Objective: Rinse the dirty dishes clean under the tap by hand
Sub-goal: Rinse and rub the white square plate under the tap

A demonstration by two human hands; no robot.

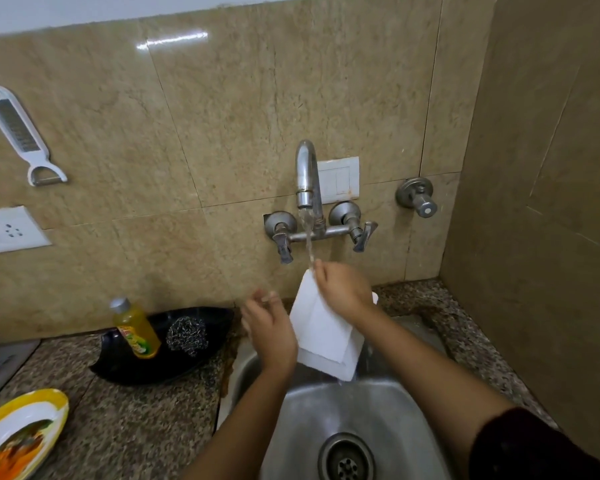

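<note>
A white square plate (323,334) hangs tilted, one corner up, over the steel sink (388,403). My right hand (343,289) pinches its top corner just under the running water (309,240) from the wall tap (307,174). Water runs down the plate and drips off its lower edge. My left hand (271,327) is beside the plate's left edge with fingers loosely spread and blurred; I cannot tell whether it touches the plate. A dirty yellow-rimmed plate (21,434) with food remains lies on the counter at the lower left.
Left of the sink, a black tray (194,365) holds a yellow soap bottle (136,327) and a steel scrubber (187,336). A peeler (18,133) and a socket (11,230) are on the tiled wall. A valve (418,197) sticks out right of the tap. A side wall closes the right.
</note>
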